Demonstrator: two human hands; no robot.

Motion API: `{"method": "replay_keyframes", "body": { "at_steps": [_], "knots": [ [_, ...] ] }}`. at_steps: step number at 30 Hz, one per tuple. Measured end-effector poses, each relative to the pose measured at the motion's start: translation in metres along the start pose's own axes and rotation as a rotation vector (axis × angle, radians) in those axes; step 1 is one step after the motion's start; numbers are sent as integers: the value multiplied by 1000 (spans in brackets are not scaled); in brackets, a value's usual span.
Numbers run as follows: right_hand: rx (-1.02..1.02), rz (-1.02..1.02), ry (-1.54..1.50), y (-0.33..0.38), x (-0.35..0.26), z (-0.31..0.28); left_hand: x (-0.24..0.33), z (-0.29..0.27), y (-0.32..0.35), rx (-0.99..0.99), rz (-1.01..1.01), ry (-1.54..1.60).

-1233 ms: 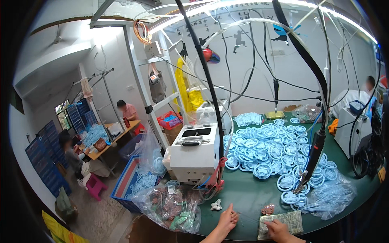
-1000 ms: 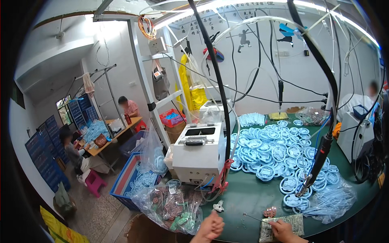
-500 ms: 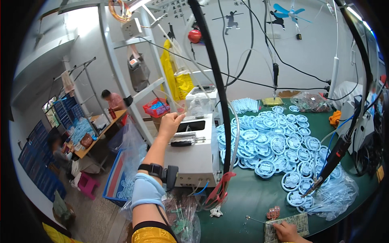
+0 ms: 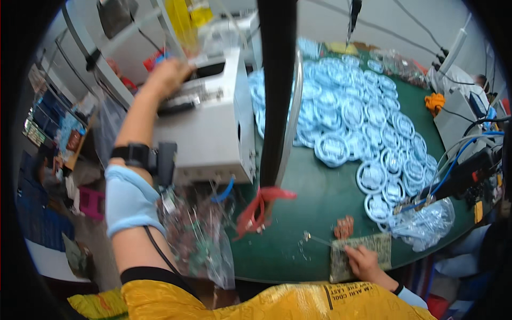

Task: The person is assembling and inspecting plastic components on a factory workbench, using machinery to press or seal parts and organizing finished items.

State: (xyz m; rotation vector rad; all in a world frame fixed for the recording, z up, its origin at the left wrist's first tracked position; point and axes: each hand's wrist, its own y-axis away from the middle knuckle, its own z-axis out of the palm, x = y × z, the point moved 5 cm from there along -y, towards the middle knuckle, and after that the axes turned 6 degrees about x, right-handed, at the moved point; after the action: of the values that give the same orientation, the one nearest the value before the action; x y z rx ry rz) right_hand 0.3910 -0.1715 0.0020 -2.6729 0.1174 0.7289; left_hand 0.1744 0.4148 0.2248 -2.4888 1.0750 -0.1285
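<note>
Green table (image 4: 320, 208): one white machine (image 4: 213, 128), left hand (image 4: 168, 77) on it.

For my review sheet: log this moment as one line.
left hand: on top of white machine | right hand: on green pad, table edge | coiled blue cables: piled behind

Clear plastic bags (image 4: 200, 234) of parts hang off the table's left edge.

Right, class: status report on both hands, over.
Left hand up on the white machine. Right hand on the green pad. Black pole hangs between them.
</note>
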Motion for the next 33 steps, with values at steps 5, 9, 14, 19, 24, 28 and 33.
{"method": "replay_keyframes", "body": {
  "at_steps": [5, 9, 14, 19, 24, 28, 33],
  "knots": [
    [-50, -9, 99, -18, -16, 2, -7, -25, 15, 340, 10, -16],
    [-102, -51, 169, -41, -30, 14, -9, -13, 13, 34, -1, 165],
    [-71, -84, 170, -71, -43, 34, -11, -17, 25, 156, -38, 123],
    [-137, -145, 191, -88, -54, 51, -17, -47, 43, 425, -130, 142],
    [-48, -138, 137, -120, -56, 59, -18, -88, 79, 599, -335, 40],
    [-85, -153, 162, -142, -56, 77, 24, -129, 124, 725, -167, 281],
    [-11, -82, 175, -104, -37, 35, 112, -148, 241, 596, -187, 434]
  ]
}}
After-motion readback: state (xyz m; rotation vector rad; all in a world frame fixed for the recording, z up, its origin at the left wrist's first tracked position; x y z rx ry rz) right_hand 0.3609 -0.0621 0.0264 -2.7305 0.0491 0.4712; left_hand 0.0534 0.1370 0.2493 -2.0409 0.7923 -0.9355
